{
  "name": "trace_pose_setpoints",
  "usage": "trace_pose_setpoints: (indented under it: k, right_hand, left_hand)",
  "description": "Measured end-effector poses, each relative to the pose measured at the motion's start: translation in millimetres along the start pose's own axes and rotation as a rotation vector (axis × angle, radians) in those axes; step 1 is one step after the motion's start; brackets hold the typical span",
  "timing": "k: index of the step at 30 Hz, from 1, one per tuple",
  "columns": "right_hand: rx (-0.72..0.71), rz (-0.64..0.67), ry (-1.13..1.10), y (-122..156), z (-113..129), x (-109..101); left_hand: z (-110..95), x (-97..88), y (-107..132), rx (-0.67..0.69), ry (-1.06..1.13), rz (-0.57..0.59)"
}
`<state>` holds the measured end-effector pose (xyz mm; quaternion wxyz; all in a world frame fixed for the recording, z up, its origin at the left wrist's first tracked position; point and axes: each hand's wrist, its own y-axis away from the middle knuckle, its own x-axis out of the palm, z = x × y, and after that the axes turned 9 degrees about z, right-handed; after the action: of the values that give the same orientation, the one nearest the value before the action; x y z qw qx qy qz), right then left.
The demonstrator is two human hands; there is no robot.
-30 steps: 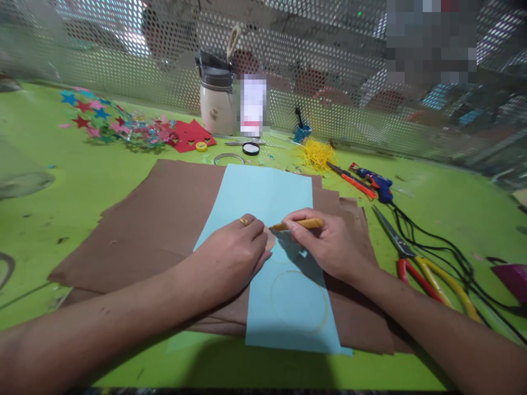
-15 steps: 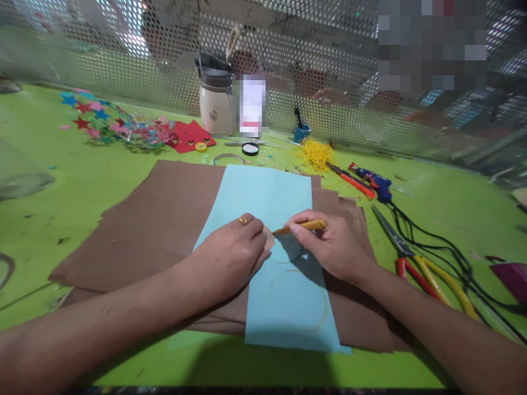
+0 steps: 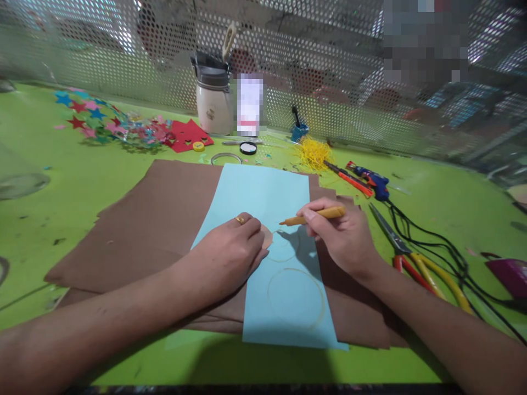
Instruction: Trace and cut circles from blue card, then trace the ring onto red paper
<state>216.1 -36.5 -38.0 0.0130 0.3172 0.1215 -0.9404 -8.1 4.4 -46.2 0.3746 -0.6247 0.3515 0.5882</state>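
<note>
A light blue sheet of paper (image 3: 263, 192) lies over a stack of brown paper (image 3: 135, 225). My left hand (image 3: 234, 247), with a ring on one finger, is closed at the edge of a small peach-coloured disc (image 3: 267, 237) and holds it down on the blue sheet; its fingers hide most of the disc. My right hand (image 3: 337, 230) grips a yellow-brown felt-tip pen (image 3: 296, 219), its tip pointing left, just above the sheet. Beside the disc is a drawn circle, partly shaded by my right hand. Closer to me is a larger drawn circle (image 3: 295, 299).
To the right lie scissors (image 3: 405, 252), a blue glue gun (image 3: 374, 182) with a black cord, and an orange cutter (image 3: 349, 180). Yellow shreds (image 3: 315, 153), a white jar (image 3: 214, 104), red paper (image 3: 189, 135) and star garlands (image 3: 99, 115) sit at the back, before a perforated metal panel.
My right hand has lifted the pen away from the disc's edge, moving up and to the right. My left hand stays on the disc. The view has shifted slightly.
</note>
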Motion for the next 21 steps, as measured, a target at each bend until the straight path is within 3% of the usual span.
trace_pose_setpoints:
  k: [3,10,17,21]
  right_hand:
    - [0.015,-0.066,-0.021,-1.3,-4.1,1.2]
    - [-0.005,-0.026,-0.058,-7.1,-4.3,0.9]
    - [-0.234,0.338,0.259,-10.8,-6.2,-1.0]
    - [-0.17,0.45,0.394,-9.1,-5.3,-5.2]
  left_hand:
    - [-0.2,0.7,0.2,0.013,0.002,-0.014]
    - [4.2,-3.2,3.9,0.012,-0.004,-0.056]
    - [15.1,-8.0,8.0,0.019,0.088,-0.048]
    - [15.4,-8.1,7.5,0.006,0.116,-0.04]
